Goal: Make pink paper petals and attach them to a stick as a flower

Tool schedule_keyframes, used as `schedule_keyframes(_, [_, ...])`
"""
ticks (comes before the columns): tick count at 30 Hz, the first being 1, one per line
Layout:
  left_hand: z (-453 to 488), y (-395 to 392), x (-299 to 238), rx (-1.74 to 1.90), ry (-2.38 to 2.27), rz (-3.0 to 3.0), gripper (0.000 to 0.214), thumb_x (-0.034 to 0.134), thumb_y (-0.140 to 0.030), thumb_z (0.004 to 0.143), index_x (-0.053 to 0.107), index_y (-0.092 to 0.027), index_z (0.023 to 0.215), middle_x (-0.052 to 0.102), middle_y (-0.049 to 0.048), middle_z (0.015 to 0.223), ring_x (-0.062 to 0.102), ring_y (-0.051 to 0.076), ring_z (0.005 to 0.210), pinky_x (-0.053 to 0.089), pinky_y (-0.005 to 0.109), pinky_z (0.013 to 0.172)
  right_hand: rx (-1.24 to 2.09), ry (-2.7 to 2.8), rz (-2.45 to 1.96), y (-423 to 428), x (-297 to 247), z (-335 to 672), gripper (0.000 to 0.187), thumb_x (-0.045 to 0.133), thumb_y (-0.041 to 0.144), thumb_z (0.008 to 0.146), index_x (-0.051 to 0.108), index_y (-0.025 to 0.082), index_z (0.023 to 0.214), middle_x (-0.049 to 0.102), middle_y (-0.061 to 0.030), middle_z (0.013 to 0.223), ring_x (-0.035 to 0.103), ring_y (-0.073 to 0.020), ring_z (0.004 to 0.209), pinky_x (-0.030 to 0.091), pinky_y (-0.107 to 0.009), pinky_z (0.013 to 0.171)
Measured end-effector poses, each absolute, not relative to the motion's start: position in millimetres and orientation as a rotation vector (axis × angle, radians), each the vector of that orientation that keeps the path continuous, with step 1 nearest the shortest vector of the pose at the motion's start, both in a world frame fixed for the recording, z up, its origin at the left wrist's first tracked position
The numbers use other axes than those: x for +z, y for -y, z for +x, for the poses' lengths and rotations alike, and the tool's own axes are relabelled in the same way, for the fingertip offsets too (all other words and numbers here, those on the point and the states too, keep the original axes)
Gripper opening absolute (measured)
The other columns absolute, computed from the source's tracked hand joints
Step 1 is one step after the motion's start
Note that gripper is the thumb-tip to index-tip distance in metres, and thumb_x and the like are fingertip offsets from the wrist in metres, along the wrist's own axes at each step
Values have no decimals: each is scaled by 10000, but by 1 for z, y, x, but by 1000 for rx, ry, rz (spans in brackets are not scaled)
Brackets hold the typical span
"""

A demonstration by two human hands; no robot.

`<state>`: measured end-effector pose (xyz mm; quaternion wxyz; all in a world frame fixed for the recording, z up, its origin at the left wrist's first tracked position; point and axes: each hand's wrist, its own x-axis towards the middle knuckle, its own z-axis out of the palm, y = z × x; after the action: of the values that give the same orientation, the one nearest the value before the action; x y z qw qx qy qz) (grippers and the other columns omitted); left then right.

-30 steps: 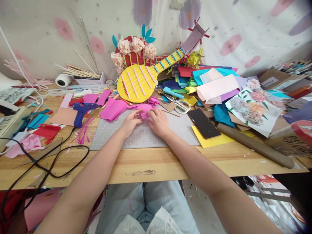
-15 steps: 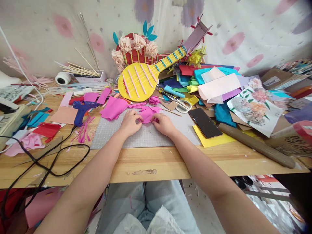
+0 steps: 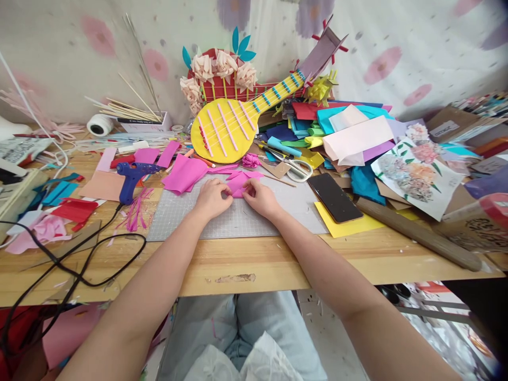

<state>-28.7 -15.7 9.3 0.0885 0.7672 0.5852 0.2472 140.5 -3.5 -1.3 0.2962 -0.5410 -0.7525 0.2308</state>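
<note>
Both your hands sit close together on the grey cutting mat (image 3: pixel 238 222), near its far edge. Your left hand (image 3: pixel 210 198) is curled, fingertips pinched on the near-left edge of the small pink paper piece (image 3: pixel 239 182). Your right hand (image 3: pixel 260 198) is curled too, thumb and forefinger nipping the same piece from the right. The paper lies low on the mat, between the two hands, creased and partly folded.

Left of the mat: blue glue gun (image 3: pixel 130 177), its black cord trailing off the wooden table (image 3: pixel 246 262). Beyond the hands: yellow paper guitar (image 3: pixel 224 129). To the right: scissors (image 3: pixel 296 168), then a dark phone (image 3: pixel 332 197) lying on a yellow sheet (image 3: pixel 351 227).
</note>
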Motion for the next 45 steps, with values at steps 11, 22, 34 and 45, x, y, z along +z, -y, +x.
schedule_keyframes(11, [-21,10,4,800,-1899,2176,191,564,-345,747,655,-192,680,590,57,781,527,207,821,403,367,811,558,2005,-1504,3,-4,136,179,490,257,747,535,190,907,603,-4,743,548,-140,688,392,-265,626])
schedule_keyframes(22, [-21,11,4,773,-1894,2206,145,608,-327,723,643,-190,689,597,54,813,524,214,851,398,365,822,502,2029,-1514,6,-1,133,114,491,203,725,531,192,831,599,9,737,521,-121,665,345,-242,585])
schedule_keyframes(34, [-20,11,5,729,-1882,2262,145,588,-330,743,632,-194,722,596,58,853,511,219,876,392,372,835,429,2119,-1512,6,-2,133,160,450,204,775,564,193,886,611,-27,842,527,-143,750,377,-255,646])
schedule_keyframes(45, [-17,9,3,714,-1810,2299,179,548,-234,746,683,-249,863,566,56,934,476,233,953,361,386,865,318,2184,-1578,12,2,130,217,431,275,827,589,209,959,607,-60,922,555,-181,838,407,-282,699])
